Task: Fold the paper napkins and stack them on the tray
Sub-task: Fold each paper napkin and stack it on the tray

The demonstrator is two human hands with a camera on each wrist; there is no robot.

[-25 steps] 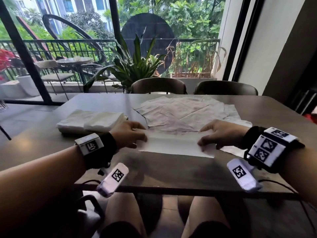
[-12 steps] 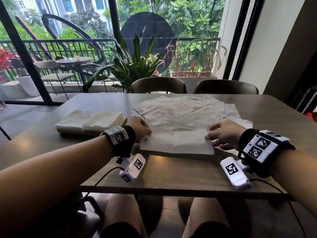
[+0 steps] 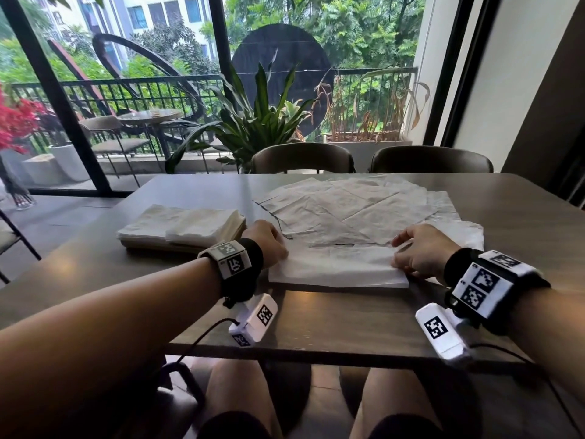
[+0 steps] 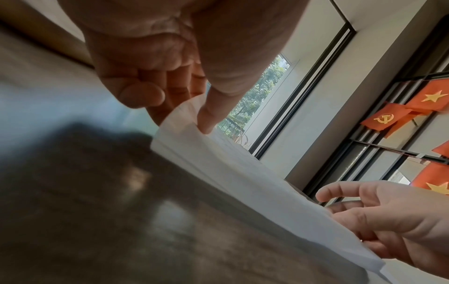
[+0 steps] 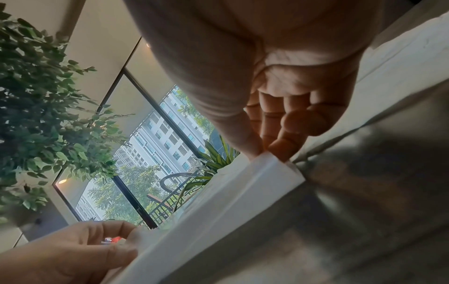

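Note:
A white folded napkin lies flat on the table near the front edge, in front of a spread pile of unfolded napkins. My left hand pinches its left end between thumb and fingers. At the right end, my right hand pinches the corner the same way. On the left stands a flat wooden tray bearing two stacks of folded napkins.
Two dark chairs stand behind the wooden table, with a potted plant and a glass wall beyond. My knees sit under the table's front edge. The tray sits close beside my left wrist.
Both hands have shifted a little away from me along the napkin's ends, and my left forearm has swung inward. The napkin now lies as a neat folded rectangle.

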